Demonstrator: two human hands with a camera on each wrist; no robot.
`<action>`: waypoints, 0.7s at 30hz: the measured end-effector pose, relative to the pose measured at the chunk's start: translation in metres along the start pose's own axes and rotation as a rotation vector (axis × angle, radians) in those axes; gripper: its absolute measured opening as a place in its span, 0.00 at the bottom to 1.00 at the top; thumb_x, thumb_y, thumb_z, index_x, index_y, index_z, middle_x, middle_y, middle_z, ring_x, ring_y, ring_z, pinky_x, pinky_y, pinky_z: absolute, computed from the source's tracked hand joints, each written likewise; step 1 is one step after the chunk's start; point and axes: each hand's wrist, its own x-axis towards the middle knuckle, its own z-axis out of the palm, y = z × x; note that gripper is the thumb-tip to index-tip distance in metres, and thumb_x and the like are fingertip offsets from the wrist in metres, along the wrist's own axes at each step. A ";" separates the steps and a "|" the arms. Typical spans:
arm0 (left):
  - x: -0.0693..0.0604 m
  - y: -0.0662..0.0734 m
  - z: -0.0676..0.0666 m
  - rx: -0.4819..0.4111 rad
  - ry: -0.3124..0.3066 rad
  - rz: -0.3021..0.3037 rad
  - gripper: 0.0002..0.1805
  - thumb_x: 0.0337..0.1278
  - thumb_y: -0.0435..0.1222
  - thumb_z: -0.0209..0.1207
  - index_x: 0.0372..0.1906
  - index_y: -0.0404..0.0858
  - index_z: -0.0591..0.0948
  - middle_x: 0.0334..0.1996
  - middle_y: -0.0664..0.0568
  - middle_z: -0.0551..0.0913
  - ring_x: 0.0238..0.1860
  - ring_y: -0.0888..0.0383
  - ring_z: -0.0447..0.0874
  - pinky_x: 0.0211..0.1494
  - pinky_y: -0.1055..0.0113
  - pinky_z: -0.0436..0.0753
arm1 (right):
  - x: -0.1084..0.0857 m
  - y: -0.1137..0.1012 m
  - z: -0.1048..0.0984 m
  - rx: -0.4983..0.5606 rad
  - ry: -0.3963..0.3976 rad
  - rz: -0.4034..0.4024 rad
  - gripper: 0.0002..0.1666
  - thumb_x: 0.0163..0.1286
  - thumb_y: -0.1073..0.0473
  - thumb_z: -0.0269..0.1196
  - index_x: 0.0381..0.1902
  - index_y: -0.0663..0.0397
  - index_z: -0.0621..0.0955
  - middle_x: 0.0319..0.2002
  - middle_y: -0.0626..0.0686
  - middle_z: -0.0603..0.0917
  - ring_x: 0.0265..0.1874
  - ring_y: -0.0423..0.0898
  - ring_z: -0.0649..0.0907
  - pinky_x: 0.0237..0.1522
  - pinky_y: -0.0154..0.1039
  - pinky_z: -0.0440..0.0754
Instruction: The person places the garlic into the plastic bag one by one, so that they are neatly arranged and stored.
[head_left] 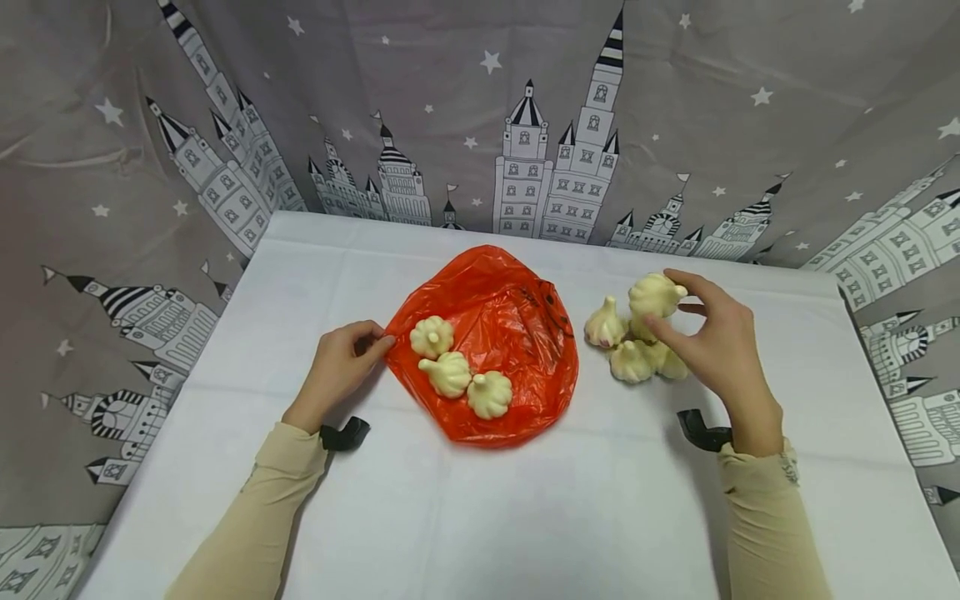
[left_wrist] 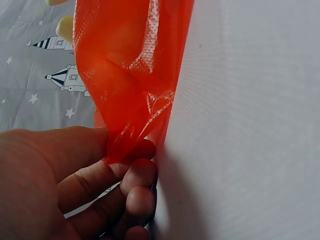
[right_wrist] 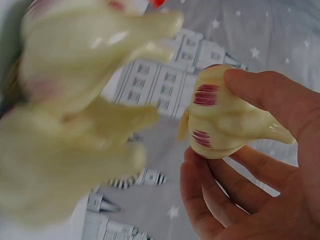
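Note:
An orange-red plastic bag [head_left: 517, 325] lies spread on the white table, with three garlic bulbs on it, one of them a bulb [head_left: 490, 395] nearest the front. My left hand [head_left: 343, 367] pinches the bag's left edge between thumb and fingers; the left wrist view shows the pinched plastic [left_wrist: 130, 135] closely. To the right of the bag, my right hand [head_left: 716, 333] holds a garlic bulb [head_left: 654, 296] above a small heap of other bulbs [head_left: 632, 361]. In the right wrist view this held bulb [right_wrist: 220, 115] has purple streaks and sits between thumb and fingers.
A white cloth [head_left: 510, 517] covers the table. Behind it and along both sides hangs a grey curtain [head_left: 450, 50] printed with castles and stars. A dark curved piece is on each wrist, such as the left one [head_left: 347, 434].

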 end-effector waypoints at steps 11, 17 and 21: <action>0.000 0.000 0.000 0.003 -0.015 -0.016 0.08 0.72 0.38 0.64 0.41 0.37 0.87 0.32 0.46 0.84 0.34 0.51 0.75 0.39 0.63 0.73 | 0.025 -0.038 0.035 0.108 -0.058 -0.053 0.37 0.62 0.60 0.78 0.68 0.58 0.80 0.64 0.60 0.84 0.59 0.59 0.84 0.57 0.60 0.84; 0.000 0.000 0.000 0.001 -0.024 -0.020 0.08 0.72 0.38 0.65 0.42 0.36 0.86 0.32 0.46 0.84 0.34 0.51 0.75 0.39 0.64 0.74 | 0.036 -0.057 0.052 0.137 -0.104 -0.063 0.38 0.62 0.58 0.78 0.69 0.57 0.79 0.64 0.59 0.84 0.59 0.57 0.84 0.57 0.59 0.85; 0.000 0.000 -0.001 0.003 -0.021 -0.019 0.08 0.72 0.38 0.65 0.41 0.36 0.87 0.32 0.46 0.84 0.34 0.50 0.75 0.39 0.64 0.74 | 0.043 -0.069 0.061 0.165 -0.114 -0.079 0.37 0.63 0.57 0.78 0.69 0.56 0.79 0.63 0.58 0.84 0.60 0.55 0.83 0.59 0.57 0.84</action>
